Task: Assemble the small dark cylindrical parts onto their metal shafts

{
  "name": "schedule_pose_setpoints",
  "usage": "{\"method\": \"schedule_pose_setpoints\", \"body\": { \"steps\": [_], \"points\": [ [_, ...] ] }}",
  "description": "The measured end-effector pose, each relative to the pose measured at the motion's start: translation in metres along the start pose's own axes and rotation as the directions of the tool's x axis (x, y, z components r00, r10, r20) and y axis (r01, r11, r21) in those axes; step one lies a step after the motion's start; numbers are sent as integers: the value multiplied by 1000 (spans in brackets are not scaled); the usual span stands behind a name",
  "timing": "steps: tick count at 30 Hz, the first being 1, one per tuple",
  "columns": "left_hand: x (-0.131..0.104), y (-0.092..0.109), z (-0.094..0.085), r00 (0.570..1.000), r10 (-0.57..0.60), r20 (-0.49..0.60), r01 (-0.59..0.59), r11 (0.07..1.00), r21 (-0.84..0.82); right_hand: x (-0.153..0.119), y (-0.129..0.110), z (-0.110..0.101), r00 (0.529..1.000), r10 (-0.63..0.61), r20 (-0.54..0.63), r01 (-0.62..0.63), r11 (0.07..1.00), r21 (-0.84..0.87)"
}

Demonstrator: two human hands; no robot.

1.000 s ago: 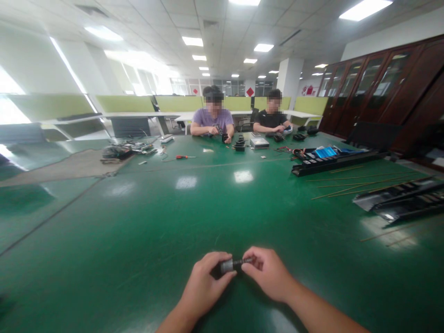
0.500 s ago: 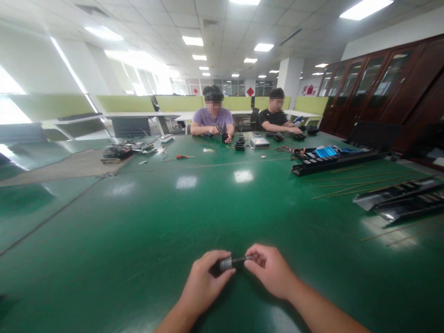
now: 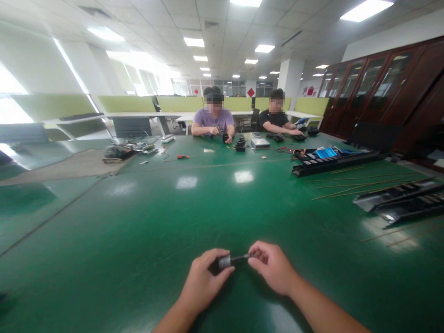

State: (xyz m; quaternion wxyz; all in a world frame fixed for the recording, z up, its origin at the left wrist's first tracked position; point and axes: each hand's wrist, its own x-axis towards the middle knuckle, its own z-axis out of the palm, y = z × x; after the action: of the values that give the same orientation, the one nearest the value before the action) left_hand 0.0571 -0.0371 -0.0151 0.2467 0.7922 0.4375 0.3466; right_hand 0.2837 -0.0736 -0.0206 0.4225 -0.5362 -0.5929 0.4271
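Note:
My left hand (image 3: 208, 275) grips a short black and silver cylinder (image 3: 225, 262) between thumb and fingers, just above the green table near me. From the cylinder's right end a thin dark rod (image 3: 239, 258) sticks out toward the right. The fingertips of my right hand (image 3: 272, 268) pinch the far end of this rod. Both hands hold the piece level, and a small gap separates them. The exact kind of the cylinder is too small and blurred to make out.
Across the green table (image 3: 166, 208) sit two people handling black parts. A red screwdriver (image 3: 183, 157) lies ahead, with a heap of parts (image 3: 128, 150) to its left. On the right are black metal channels (image 3: 405, 201), thin rods (image 3: 360, 186) and a blue packet (image 3: 326, 152).
My right hand has shifted slightly right, away from my left hand, and more of the thin rod shows between them. My left hand keeps its grip on the cylinder.

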Motion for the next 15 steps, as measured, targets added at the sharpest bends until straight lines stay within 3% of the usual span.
{"method": "schedule_pose_setpoints", "body": {
  "steps": [15],
  "points": [
    [2, 7, -4, 999, -54, 0, 54, 998, -20, 2, -1, -8, 1000, -22, -17, 22, 1000, -6]
  ]
}}
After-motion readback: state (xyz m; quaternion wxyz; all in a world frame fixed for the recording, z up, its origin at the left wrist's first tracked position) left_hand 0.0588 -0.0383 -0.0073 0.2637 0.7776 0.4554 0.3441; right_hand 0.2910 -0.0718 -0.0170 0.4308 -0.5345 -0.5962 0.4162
